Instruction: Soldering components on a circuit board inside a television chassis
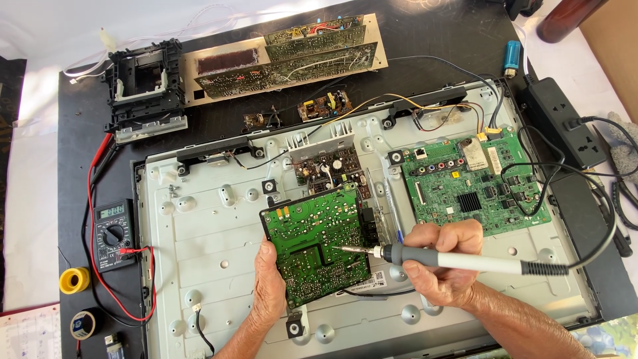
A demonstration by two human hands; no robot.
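Both forearms come in from the bottom edge, so starting there. Left hand [269, 289] grips the lower left edge of a green board [318, 244], solder side up, propping it tilted over the grey metal chassis [199, 239] of a flat panel. Right hand [444, 262] is wrapped around a soldering iron [458, 260], grey handle, held like a pen, and the tip touches the board about mid-right.

Going left to right across the bench: yellow solder spool [74, 280] and a tape roll [86, 324] at the far left, then a multimeter [113, 234] with red leads looping around it, just beside the chassis. Up top left sits a black plastic frame [143, 86], with a long row of old boards [286, 56] next to it. On the chassis behind the held board there's a power board [329, 166], and further right a green mainboard [475, 179] screwed down. Far right, a black power strip [565, 119] with the iron's cord running toward it
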